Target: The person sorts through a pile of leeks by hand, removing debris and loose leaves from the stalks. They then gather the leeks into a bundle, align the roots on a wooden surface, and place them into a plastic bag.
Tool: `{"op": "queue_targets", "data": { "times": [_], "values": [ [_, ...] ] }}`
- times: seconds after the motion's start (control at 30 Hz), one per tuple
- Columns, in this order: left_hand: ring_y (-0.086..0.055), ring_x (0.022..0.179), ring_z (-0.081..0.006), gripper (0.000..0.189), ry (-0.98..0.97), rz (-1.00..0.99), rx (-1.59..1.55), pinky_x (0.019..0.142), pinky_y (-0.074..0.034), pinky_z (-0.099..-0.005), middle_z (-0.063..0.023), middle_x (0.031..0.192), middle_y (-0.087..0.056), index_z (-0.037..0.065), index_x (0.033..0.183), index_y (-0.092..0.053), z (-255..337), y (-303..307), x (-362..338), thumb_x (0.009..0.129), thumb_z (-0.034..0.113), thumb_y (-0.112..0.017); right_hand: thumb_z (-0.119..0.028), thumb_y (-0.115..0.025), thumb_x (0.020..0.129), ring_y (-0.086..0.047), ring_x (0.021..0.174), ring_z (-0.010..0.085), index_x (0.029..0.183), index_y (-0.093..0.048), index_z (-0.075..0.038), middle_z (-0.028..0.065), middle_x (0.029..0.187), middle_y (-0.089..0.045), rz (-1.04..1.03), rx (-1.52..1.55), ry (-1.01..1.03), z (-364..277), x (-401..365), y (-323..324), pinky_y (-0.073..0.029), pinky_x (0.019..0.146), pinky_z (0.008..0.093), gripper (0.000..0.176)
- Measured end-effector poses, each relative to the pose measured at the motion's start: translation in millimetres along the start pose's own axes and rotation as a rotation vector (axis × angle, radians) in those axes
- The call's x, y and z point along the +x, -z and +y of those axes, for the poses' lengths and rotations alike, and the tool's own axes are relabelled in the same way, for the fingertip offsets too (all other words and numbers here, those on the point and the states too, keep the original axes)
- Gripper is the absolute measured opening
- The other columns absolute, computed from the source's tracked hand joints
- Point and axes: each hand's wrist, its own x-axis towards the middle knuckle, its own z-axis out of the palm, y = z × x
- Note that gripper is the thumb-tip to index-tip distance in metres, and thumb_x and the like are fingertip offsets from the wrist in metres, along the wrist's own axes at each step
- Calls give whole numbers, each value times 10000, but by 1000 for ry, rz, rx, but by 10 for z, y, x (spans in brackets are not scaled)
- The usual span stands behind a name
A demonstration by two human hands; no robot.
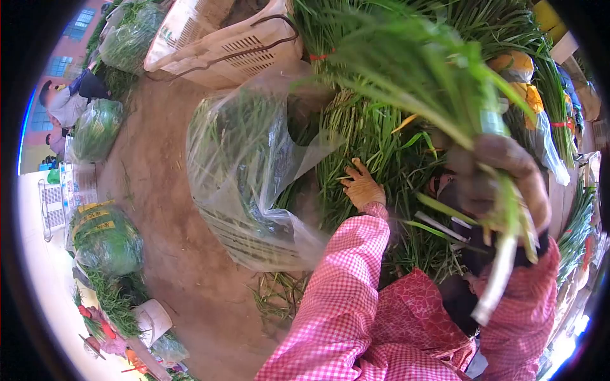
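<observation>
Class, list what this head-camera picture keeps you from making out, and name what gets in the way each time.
All in the head view:
- Leaf tips of the held bunch: blurred.
- Exact grip of the right hand: also blurred.
- Palm of the left hand: hidden by the back of the hand.
- Far end of the crate: cut off by the top edge.
- Markings on the yellow tape: too small.

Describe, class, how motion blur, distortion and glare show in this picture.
Head view: motion blur smears the bare right hand and its bunch of long green leafy stalks; head view: the bare left hand looks sharper; head view: wide-angle distortion curves the scene within dark edges; head view: glare whitens the lower right edge, with highlights on the large clear plastic bag.
</observation>
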Motion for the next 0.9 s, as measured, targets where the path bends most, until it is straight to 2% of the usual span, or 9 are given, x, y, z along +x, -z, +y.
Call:
{"op": "queue_targets", "data": {
  "times": [0.07, 0.23, 0.33, 0.47, 0.63, 0.73, 0.8, 0.87, 0.9],
  "values": [
    [-379, 1227, -427, 1118, -4, 12, 19, 930, -446, -439, -190, 1425, -238, 61, 1447, 9, 0, 14, -12, 710, 496, -711, -126, -599, 814, -488, 458, 78, 1032, -529, 46, 54, 689, -570, -18, -23, 114, -79, -191, 42, -397, 381, 187, 286],
    [-227, 1314, -463, 1066, 20, -168, -201, 1044, -277, -525, -229, 1471, -120, 77, 1445, 27, -18, 295, -79, 742, 437, -690, -125, -642, 765, -493, 456, 86, 1034, -561, 37, 60, 698, -575, 152, -178, 241, 26, -298, 307, -381, 372, 169, 324],
    [-215, 1327, -444, 1073, -68, -68, -318, 1046, -273, -523, -232, 1479, -91, 86, 1444, 44, -160, 171, -142, 742, 436, -689, -94, -630, 776, -474, 436, 75, 1063, -540, 30, 52, 698, -571, 198, -73, 230, 82, -381, 440, -346, 360, 154, 325],
    [-213, 1333, -433, 1075, -72, 32, -135, 1051, -261, -521, -245, 1477, -86, 73, 1439, 44, -147, -53, -124, 739, 417, -696, -73, -616, 788, -440, 423, 57, 1072, -529, 29, 68, 735, -576, 151, -1, 141, 76, -445, 594, -316, 334, 158, 314],
    [-311, 1307, -381, 947, -120, -47, -525, 1067, -291, -456, -208, 1498, -57, 169, 1457, -2, -370, 114, -254, 785, 347, -645, -104, -637, 769, -436, 426, 64, 1107, -520, 45, 60, 709, -571, 176, -42, 211, 102, -492, 616, -327, 343, 163, 388],
    [-455, 1208, -340, 639, -185, 363, -640, 1046, -334, -398, -159, 1361, -427, 97, 1380, -340, -865, 188, -385, 835, 318, -591, -118, -642, 764, -449, 439, 73, 1102, -517, 56, 62, 701, -563, 162, -75, 313, 148, -432, 649, -337, 351, 164, 400],
    [-473, 1177, -353, 603, -124, 656, -652, 1042, -328, -411, -175, 1249, -529, 42, 1315, -429, -1141, 179, -202, 831, 356, -601, -122, -643, 761, -473, 452, 89, 1097, -513, 64, 82, 713, -573, 96, -20, 260, 157, -411, 687, -338, 338, 173, 405],
    [-418, 1222, -364, 894, 59, 545, -501, 1064, -281, -407, -254, 1320, -429, -22, 1369, -309, -1335, -95, 183, 737, 480, -692, -112, -643, 760, -481, 458, 94, 1097, -513, 61, 94, 733, -579, 72, 6, 227, 151, -404, 695, -345, 333, 177, 400],
    [-390, 1247, -341, 936, -7, 353, -705, 1064, -276, -385, -247, 1348, -396, -7, 1392, -248, -1411, -333, 351, 740, 499, -689, -88, -639, 756, -484, 463, 98, 1104, -511, 54, 109, 765, -581, 119, 12, 273, 173, -392, 677, -367, 335, 175, 396]
  ]
}}
